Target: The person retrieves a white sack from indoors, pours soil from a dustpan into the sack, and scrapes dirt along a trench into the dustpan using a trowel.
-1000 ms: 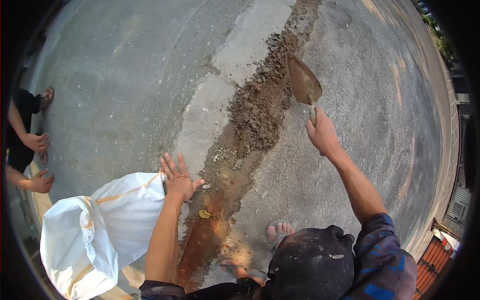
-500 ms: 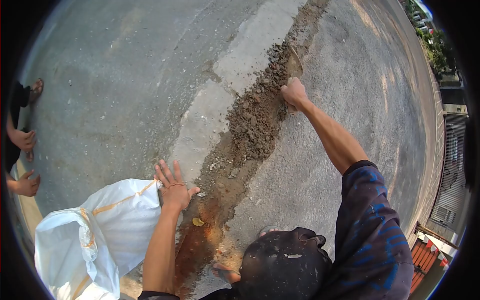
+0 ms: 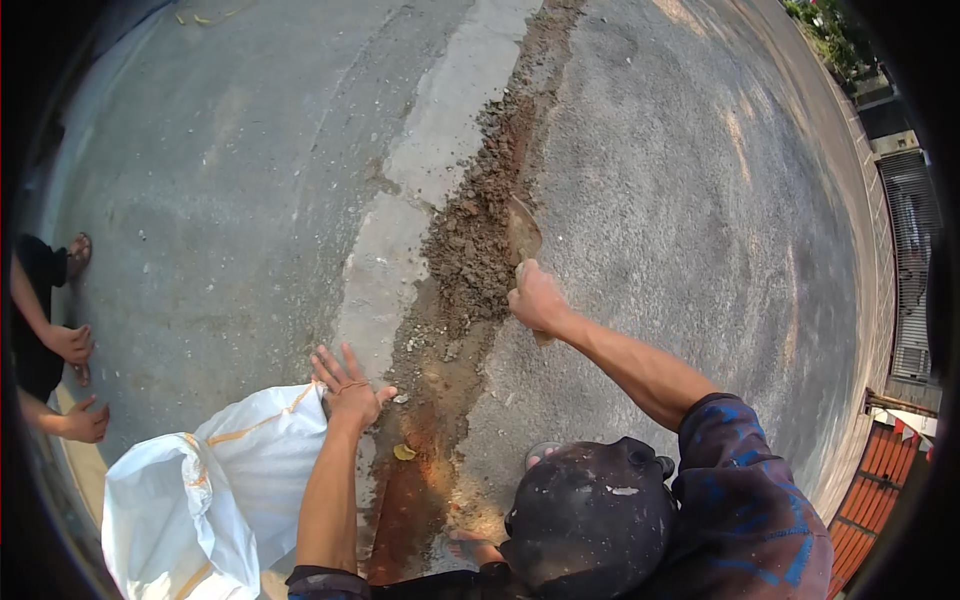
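My right hand (image 3: 538,298) is closed round the handle of a trowel (image 3: 523,232), whose blade lies at the right edge of the heaped brown soil (image 3: 470,250). The soil fills a long strip between pale concrete (image 3: 380,265) and rough asphalt. My left hand (image 3: 352,396) is spread open, palm down near the concrete edge, beside the top of a white sack (image 3: 270,440). A yellow leaf (image 3: 404,452) lies on the damp reddish part of the strip.
At the far left, another person's hands (image 3: 72,344) and sandalled foot (image 3: 78,256) show. My capped knee or dark clothing (image 3: 590,515) fills the lower middle. An orange slatted gate (image 3: 872,490) stands at the lower right.
The trowel was first raised blade-up over the strip's edge; it has since come down and been drawn nearer along the soil with my right hand. My left hand stays spread by the sack.
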`<control>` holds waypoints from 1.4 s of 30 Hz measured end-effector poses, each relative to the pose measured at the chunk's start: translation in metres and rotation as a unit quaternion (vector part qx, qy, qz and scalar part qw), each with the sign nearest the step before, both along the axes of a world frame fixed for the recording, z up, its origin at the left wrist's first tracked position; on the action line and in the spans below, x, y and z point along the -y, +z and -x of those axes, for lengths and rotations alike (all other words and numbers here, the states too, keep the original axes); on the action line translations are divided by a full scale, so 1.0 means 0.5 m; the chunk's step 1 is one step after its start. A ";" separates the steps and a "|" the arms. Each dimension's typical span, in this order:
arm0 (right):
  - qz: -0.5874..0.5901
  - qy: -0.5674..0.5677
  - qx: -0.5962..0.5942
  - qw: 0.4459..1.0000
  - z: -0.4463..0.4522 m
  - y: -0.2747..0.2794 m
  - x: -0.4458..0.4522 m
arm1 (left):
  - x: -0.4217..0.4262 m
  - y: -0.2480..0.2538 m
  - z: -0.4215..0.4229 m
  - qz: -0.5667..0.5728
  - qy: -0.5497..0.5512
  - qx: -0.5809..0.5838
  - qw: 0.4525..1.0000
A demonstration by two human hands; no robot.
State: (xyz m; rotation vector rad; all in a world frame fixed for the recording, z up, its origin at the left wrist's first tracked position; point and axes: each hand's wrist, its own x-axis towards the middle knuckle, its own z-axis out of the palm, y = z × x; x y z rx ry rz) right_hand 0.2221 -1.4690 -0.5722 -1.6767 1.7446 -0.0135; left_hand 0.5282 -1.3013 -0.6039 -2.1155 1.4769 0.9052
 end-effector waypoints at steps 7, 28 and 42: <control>0.024 0.123 -0.053 0.991 0.039 0.058 -0.139 | 0.003 0.006 0.002 -0.007 -0.001 0.016 1.000; 0.160 0.181 0.037 0.970 0.176 -0.140 0.513 | -0.008 -0.010 -0.001 0.004 -0.020 0.025 1.000; 0.128 0.188 -0.009 0.974 0.145 -0.057 0.320 | 0.010 0.001 0.007 -0.019 -0.012 0.028 0.999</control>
